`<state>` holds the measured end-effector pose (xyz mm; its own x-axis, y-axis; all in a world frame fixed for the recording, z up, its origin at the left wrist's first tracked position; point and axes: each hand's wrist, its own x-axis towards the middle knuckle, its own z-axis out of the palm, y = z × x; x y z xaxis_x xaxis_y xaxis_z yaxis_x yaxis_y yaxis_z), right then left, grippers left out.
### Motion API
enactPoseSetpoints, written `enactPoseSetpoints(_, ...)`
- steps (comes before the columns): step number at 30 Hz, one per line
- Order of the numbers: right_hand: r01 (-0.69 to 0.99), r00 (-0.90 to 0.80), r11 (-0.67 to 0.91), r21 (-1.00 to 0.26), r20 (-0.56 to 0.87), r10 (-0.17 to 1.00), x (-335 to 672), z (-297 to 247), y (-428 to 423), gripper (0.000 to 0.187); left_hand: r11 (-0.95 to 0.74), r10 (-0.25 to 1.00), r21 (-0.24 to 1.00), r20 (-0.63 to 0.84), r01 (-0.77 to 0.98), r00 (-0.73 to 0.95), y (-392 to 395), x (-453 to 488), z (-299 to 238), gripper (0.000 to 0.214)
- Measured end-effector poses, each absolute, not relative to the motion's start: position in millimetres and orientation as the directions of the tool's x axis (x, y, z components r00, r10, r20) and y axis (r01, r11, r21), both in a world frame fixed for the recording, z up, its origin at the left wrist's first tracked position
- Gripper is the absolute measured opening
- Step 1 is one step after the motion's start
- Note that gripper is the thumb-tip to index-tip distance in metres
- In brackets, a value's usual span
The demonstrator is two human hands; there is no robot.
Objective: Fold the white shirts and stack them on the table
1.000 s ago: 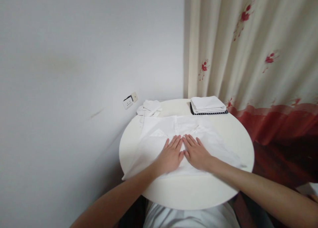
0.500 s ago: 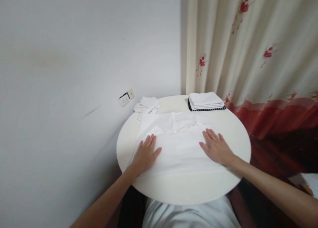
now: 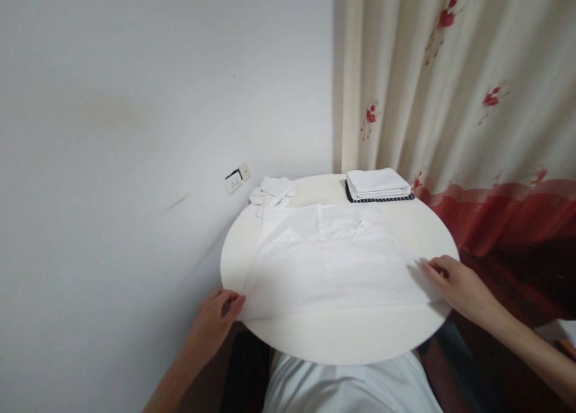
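Note:
A white garment lies spread flat across a round white table. My left hand is at the table's left edge, fingers pinched on the garment's near-left corner. My right hand is at the right edge, fingers closed on the garment's near-right corner. Both hands hold the lower hem, one at each end.
A crumpled white cloth lies at the table's far left. A stack of folded white cloths rests on a black-edged mat at the far side. A grey wall with a socket stands left; a flowered curtain hangs right.
Both hands slid apart from the garment's middle, flat on the cloth, out to its near corners, where they now pinch the hem.

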<state>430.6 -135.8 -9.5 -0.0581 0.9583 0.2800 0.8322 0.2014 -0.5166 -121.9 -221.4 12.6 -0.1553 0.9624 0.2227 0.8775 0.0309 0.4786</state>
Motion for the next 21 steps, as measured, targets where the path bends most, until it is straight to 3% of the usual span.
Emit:
enactPoseSetpoints(7, 0.773, -0.085, 0.148, -0.617, 0.131, 0.988, 434.7, -11.1, -160.8, 0.039, 0.093, 0.989, 0.676, 0.021, 0.731, -0.145, -241.0, -123.4, 24.1, 0.047)
enactPoseSetpoints(14, 0.631, -0.111, 0.264, -0.729, 0.252, 0.961, 433.2, 0.3, -167.7, 0.040, 0.090, 0.992, 0.821, -0.027, 0.563, -0.120, -249.7, -114.3, 45.5, 0.044)
enactPoseSetpoints(18, 0.559, -0.063, 0.271, -0.783, 0.286, 0.956, 437.3, -3.5, -175.6, 0.034, 0.050, 0.985, 0.861, 0.041, 0.506, -0.168, -256.6, -116.4, 33.8, 0.046)
enactPoseSetpoints(21, 0.563, -0.090, 0.310, -0.766, 0.316, 0.944, 443.0, -16.4, -177.9, 0.031, -0.002, 0.962, 0.801, 0.165, 0.599, -0.217, -258.4, -125.3, 13.0, 0.048)
